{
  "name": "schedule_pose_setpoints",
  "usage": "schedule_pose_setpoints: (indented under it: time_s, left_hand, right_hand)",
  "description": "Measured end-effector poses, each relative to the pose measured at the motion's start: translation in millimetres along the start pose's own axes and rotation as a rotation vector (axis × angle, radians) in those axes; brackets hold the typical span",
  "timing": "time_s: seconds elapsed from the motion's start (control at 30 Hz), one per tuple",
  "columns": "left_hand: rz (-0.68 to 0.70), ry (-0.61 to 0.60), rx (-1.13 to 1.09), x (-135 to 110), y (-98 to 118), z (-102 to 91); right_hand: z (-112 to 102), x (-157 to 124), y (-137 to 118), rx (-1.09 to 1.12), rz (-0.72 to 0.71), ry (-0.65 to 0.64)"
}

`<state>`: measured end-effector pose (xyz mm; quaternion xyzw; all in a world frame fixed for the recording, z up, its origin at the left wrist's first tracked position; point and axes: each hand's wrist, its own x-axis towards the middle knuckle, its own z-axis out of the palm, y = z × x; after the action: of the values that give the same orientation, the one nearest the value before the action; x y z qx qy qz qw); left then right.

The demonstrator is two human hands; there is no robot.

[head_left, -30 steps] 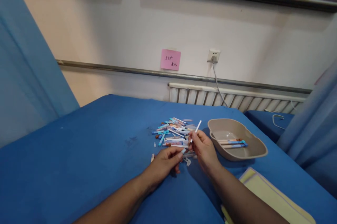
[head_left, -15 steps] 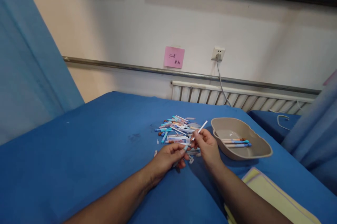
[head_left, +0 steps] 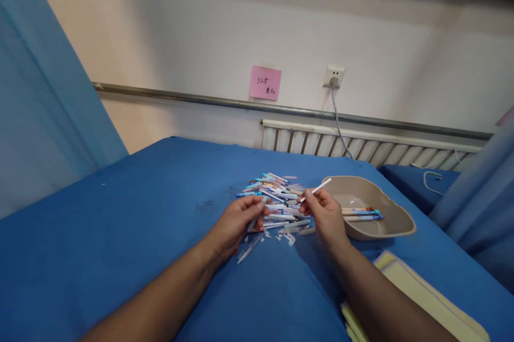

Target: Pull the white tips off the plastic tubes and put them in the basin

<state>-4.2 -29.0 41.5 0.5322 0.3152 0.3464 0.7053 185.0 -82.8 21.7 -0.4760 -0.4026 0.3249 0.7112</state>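
Observation:
My left hand (head_left: 243,216) is closed on a grey-blue pen barrel (head_left: 264,200), partly covered by the fingers. Between the thumb and fingers of my right hand (head_left: 324,214) is a thin white pen refill (head_left: 322,187), its free end slanting up to the right. The two hands are apart, on either side of a loose pile of pen parts (head_left: 277,192) in white, blue, orange and pale colours. Below my left hand lies a clear pen barrel (head_left: 249,248). Small white pieces (head_left: 291,239) are scattered at the pile's near edge.
A beige bin (head_left: 395,224) with several assembled-looking pens (head_left: 361,218) stands right of the pile, close to my right hand. A folded yellow cloth (head_left: 425,294) lies under my right forearm. The blue-covered table (head_left: 140,197) reaches back to a radiator (head_left: 297,141).
My hands have drawn apart: the left moved left with the barrel, the right slightly right and up with the refill. The refill now tilts flatter. The clear barrel below my left hand has come into sight.

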Motion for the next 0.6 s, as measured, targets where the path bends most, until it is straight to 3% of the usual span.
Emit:
schedule_pose_setpoints:
  time_s: [0.13, 0.3, 0.47, 0.6]
  left_hand:
    - [0.068, 0.129, -0.048, 3.8, 15.9, -11.6]
    - [0.007, 0.163, 0.055, 5.5, 11.3, -12.4]
    - [-0.058, 0.131, 0.225, 7.6, -6.6, -6.3]
    - [-0.070, 0.020, 0.325, 9.2, -19.1, -1.8]
  right_hand:
    - [-3.5, 3.2, 6.2, -0.093, -0.032, 0.079]
    - [-3.8, 4.8, 13.1, -0.099, 0.017, 0.078]
    - [-8.8, 11.9, 21.0, -0.045, 0.111, 0.141]
    - [-10.8, 12.7, 21.2, -0.022, 0.134, 0.135]
